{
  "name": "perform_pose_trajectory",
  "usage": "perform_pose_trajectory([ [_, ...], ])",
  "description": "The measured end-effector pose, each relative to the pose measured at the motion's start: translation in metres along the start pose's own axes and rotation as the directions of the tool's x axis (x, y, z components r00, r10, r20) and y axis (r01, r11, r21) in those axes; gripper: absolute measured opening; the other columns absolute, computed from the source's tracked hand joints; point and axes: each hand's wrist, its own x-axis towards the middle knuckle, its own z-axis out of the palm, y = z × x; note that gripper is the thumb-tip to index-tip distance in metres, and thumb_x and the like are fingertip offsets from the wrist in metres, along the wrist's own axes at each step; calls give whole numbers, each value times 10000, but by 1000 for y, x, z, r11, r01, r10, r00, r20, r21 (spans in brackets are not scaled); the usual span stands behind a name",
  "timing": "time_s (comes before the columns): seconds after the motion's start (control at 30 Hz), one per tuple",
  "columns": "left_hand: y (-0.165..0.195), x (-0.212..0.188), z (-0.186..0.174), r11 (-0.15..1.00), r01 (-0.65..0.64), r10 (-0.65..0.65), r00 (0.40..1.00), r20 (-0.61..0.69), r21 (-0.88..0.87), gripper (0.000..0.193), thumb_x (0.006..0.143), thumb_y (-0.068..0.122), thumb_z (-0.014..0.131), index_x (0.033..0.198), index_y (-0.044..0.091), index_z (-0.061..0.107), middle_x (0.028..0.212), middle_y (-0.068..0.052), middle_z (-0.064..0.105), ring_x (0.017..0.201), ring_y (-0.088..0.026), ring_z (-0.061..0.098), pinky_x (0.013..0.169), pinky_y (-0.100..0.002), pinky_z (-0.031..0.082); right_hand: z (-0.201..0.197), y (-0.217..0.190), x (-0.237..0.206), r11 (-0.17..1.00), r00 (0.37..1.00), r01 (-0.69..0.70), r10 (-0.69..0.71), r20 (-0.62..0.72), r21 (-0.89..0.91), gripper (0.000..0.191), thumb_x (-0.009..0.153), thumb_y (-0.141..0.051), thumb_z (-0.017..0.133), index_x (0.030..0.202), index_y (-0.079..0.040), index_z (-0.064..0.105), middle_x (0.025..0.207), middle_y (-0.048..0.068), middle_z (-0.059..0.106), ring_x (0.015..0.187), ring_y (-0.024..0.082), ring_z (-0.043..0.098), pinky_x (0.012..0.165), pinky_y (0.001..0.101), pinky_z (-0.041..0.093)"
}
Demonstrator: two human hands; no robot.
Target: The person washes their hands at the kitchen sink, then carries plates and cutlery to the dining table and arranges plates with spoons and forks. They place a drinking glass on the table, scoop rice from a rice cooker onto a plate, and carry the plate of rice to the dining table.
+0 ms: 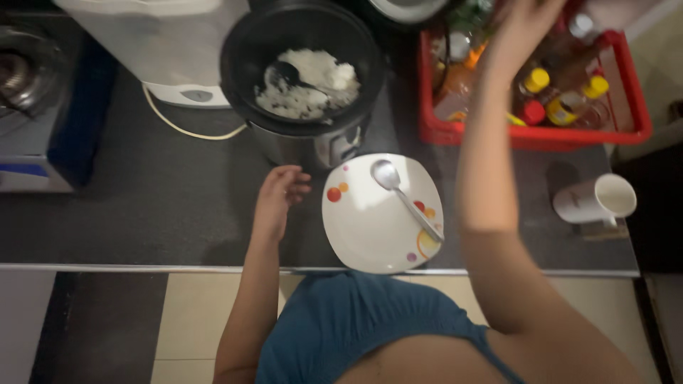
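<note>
My left hand [279, 198] rests on the dark counter just left of a white square plate [370, 227] with coloured dots, its fingers loosely curled and holding nothing. A metal spoon [402, 195] lies across the plate. My right hand [523, 25] is raised at the top of the view above a red basket [530, 135] of bottles; its fingers run out of frame. Behind the plate stands an open rice cooker [302, 71] with white rice and a dark scoop [288, 75] in it.
A white mug [597, 201] stands on the counter at the right. A white appliance [167, 43] with a cord sits left of the cooker, and a stove [32, 99] is at the far left. The counter's front edge [142, 268] runs across the view.
</note>
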Motion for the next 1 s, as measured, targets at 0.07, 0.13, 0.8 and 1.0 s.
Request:
perform_pose_trajectory([
  [0.07, -5, -7, 13, 939, 124, -134, 991, 9, 320, 420, 993, 352, 586, 1274, 41, 597, 1063, -106, 731, 775, -178, 672, 657, -328, 511, -39, -10, -74, 1000, 917, -10, 9, 399, 0, 216, 1011, -148, 608, 1184, -19, 617, 1128, 137, 693, 1012, 241, 707, 928, 379, 590],
  [0.13, -15, -14, 23, 731, 327, -360, 930, -69, 599, 494, 955, 428, 590, 1285, 66, 533, 1000, -137, 717, 634, -220, 676, 532, -362, 533, -85, -25, -162, 984, 572, 70, 93, 815, -161, 187, 976, -186, 631, 1089, -39, 659, 1094, 124, 745, 983, 250, 769, 898, 398, 621],
  [0.8, -123, -53, -37, 818, 221, -231, 972, -48, 531, 400, 960, 199, 644, 1285, -27, 587, 1016, -157, 736, 781, -184, 733, 608, -349, 610, -262, 68, -214, 850, 724, 227, 180, 666, -476, 161, 922, 1, 701, 1036, -29, 591, 994, 196, 658, 953, 419, 638, 836, 486, 507],
  [1.0, -101, -82, -82, 753, 328, -267, 945, -190, 571, 378, 978, 237, 619, 1254, -21, 613, 880, -149, 729, 613, -224, 685, 520, -352, 546, -269, 87, -226, 823, 719, 293, 146, 680, -486, 152, 921, -26, 721, 1058, -66, 665, 1052, 146, 661, 983, 370, 598, 906, 460, 484],
])
